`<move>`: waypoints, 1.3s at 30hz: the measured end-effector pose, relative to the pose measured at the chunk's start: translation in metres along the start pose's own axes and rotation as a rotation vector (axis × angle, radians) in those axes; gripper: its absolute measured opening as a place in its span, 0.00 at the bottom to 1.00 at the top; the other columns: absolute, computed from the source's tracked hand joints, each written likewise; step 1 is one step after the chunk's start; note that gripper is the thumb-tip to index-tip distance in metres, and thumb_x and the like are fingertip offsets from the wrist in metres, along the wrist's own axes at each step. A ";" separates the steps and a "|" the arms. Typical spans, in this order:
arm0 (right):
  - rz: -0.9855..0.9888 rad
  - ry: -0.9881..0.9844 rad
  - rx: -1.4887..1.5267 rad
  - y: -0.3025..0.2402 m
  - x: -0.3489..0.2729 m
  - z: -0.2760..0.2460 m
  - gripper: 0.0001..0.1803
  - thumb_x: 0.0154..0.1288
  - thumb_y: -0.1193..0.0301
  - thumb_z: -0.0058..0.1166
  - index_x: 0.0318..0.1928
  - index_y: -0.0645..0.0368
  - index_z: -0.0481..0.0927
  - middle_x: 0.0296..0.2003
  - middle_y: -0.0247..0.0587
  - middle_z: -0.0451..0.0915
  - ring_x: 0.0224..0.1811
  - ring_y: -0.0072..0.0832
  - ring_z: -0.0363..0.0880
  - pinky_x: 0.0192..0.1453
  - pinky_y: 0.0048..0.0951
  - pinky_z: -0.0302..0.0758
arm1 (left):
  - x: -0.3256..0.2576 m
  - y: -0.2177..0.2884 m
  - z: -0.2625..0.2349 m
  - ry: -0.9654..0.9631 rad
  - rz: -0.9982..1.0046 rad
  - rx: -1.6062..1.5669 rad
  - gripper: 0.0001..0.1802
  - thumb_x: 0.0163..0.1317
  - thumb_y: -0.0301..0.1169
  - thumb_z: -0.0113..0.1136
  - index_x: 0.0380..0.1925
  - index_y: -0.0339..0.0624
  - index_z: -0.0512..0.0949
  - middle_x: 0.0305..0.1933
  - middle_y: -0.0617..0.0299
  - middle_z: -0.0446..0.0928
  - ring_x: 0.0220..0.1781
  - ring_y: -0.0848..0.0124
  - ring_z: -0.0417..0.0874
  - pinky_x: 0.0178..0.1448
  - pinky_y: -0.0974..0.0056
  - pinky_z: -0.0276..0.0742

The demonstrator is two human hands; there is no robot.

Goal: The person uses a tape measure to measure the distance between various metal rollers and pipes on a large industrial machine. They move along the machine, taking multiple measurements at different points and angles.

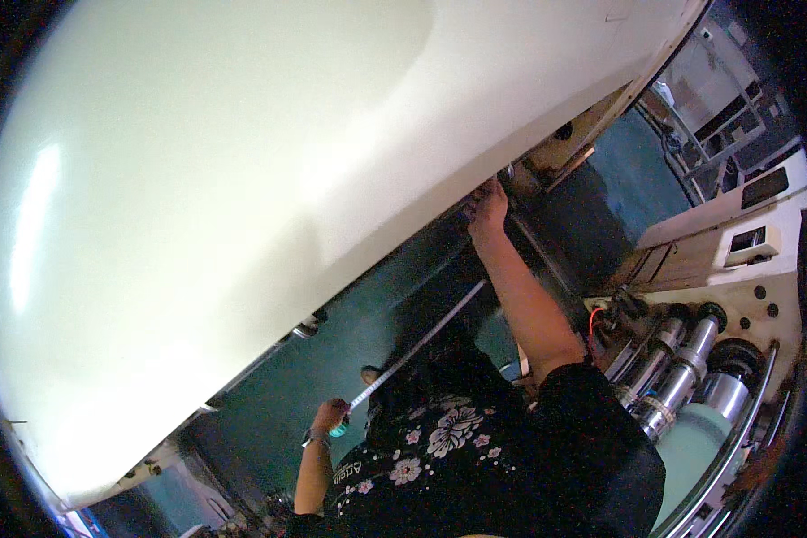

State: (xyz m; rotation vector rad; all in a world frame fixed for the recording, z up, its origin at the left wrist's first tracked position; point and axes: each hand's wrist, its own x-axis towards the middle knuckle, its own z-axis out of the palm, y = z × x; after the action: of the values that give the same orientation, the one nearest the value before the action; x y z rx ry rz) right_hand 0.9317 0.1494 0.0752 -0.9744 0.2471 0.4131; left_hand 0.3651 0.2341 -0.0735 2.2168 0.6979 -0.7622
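Observation:
My left hand [331,413], with a watch [315,438] on its wrist, is closed around a green tape measure [338,430] at the lower middle. Its pale blade [417,347] runs out straight, up and to the right, as far as my right forearm. Whether the blade continues behind the forearm is hidden. My right hand [488,208] is raised to the lower edge of a large, smooth white surface [242,179]. Its fingers are curled in shadow beside a small metal part [508,171]; what they grip cannot be made out.
The white surface fills the upper left, close over my hands. On the right, a machine frame [735,309] carries shiny metal cylinders [681,381] and a pale green roll [695,444]. A curved metal rail [735,457] borders them. Green floor [637,161] shows beyond.

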 end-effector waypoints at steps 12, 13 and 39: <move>-0.044 -0.135 -0.260 -0.024 -0.017 -0.038 0.11 0.64 0.59 0.41 0.35 0.51 0.70 0.18 0.25 0.63 0.18 0.18 0.61 0.19 0.19 0.58 | 0.009 -0.002 -0.019 -0.064 0.191 0.251 0.11 0.55 0.33 0.49 0.22 0.37 0.75 0.24 0.56 0.76 0.29 0.58 0.77 0.30 0.59 0.72; -0.220 -0.132 -0.268 -0.023 -0.006 -0.056 0.10 0.64 0.60 0.41 0.33 0.51 0.69 0.19 0.24 0.63 0.18 0.17 0.60 0.19 0.19 0.58 | 0.011 0.013 -0.027 -0.097 0.044 0.082 0.12 0.55 0.33 0.49 0.22 0.36 0.75 0.24 0.56 0.76 0.28 0.59 0.77 0.30 0.59 0.72; 0.060 0.156 0.628 0.071 0.118 -0.086 0.13 0.65 0.60 0.37 0.29 0.55 0.67 0.13 0.27 0.57 0.13 0.20 0.52 0.15 0.24 0.53 | -0.002 -0.011 -0.012 -0.112 0.325 0.441 0.09 0.50 0.31 0.53 0.31 0.41 0.75 0.31 0.55 0.76 0.33 0.59 0.78 0.35 0.61 0.74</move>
State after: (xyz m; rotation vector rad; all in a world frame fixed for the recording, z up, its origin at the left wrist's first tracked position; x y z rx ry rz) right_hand 1.0040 0.1396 -0.0698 -0.3818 0.5131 0.2855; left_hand 0.3606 0.2495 -0.0697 2.5662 0.1079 -0.9263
